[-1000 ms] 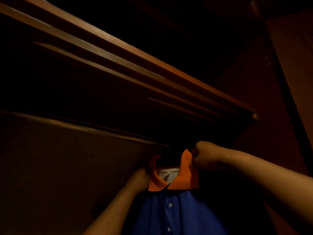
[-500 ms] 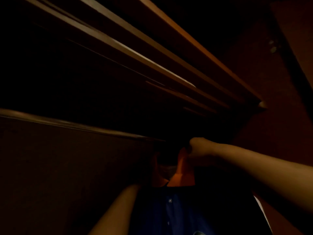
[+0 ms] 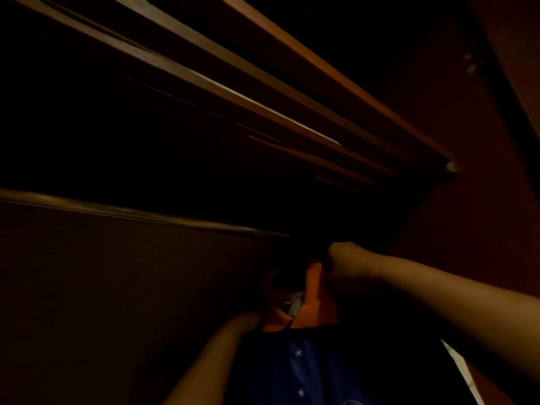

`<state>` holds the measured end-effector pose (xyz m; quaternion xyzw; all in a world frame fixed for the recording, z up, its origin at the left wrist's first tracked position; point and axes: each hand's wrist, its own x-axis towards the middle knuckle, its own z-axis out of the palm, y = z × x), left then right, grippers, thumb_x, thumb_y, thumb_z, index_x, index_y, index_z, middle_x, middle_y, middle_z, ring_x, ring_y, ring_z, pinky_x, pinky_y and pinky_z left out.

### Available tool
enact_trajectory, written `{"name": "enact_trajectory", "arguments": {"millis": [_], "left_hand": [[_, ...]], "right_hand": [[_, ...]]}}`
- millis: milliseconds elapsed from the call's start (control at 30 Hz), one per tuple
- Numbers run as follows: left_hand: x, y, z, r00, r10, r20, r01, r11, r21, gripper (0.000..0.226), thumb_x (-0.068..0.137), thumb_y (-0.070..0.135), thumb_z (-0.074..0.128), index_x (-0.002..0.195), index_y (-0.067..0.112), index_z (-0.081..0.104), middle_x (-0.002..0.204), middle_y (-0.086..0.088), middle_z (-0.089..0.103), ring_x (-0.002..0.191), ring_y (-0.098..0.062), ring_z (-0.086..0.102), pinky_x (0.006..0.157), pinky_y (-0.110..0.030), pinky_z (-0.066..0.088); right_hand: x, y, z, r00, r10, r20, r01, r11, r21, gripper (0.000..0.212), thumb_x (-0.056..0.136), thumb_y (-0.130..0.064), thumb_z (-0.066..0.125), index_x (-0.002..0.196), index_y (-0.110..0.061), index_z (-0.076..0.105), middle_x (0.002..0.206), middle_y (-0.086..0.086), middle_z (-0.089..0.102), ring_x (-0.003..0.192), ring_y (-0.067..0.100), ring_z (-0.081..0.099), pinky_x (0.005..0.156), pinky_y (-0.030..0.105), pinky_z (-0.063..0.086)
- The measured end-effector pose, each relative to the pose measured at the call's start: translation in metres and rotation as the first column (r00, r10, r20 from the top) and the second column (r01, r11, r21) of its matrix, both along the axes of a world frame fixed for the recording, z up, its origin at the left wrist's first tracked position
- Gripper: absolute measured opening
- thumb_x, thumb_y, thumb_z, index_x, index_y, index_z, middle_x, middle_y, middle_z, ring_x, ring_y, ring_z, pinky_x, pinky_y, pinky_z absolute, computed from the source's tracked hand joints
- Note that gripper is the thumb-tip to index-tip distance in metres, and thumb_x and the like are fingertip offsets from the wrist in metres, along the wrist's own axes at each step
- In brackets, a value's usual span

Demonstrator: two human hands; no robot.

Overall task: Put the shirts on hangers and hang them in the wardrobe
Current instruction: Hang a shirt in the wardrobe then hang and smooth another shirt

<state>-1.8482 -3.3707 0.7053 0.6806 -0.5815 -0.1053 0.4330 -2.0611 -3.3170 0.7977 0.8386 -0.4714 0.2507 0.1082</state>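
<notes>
One shirt (image 3: 295,363), seemingly vertical, collar-up.

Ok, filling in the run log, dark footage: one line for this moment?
stage: hanging | item: blue shirt with orange collar | right hand: grips collar | left hand: at collar, grip unclear | hanger, rail: too dark

The left hand (image 3: 248,320) hides behind the orange collar (image 3: 315,299); any hanger is lost in darkness.

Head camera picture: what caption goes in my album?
Two hands lift a blue shirt with an orange collar into a dark wardrobe.
</notes>
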Motion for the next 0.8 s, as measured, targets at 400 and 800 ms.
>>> {"name": "enact_trajectory", "arguments": {"millis": [400,800], "left_hand": [[-0.044,0.061,0.013,0.963,0.228,0.143,-0.197,0.959,-0.204,0.037,0.101,0.008,0.039,0.137,0.0,0.046,0.142,-0.015,0.047,0.128,-0.027,0.047,0.097,-0.025,0.035],[-0.1,0.188,-0.029,0.866,0.42,0.271,-0.345,0.894,-0.285,0.035,0.098,0.022,0.051,0.13,0.008,0.053,0.129,-0.011,0.059,0.119,-0.024,0.055,0.092,-0.024,0.04]], "right_hand": [[-0.076,0.026,-0.015,0.981,0.18,0.065,-0.175,0.981,-0.078,0.02,0.093,-0.029,0.056,0.093,-0.01,0.063,0.091,0.007,0.059,0.082,0.022,0.058,0.064,0.028,0.043],[-0.092,0.052,-0.088,0.897,0.431,0.103,-0.373,0.86,-0.348,0.03,0.095,-0.03,0.049,0.116,-0.011,0.057,0.119,0.013,0.055,0.113,0.033,0.049,0.09,0.037,0.039]]}}
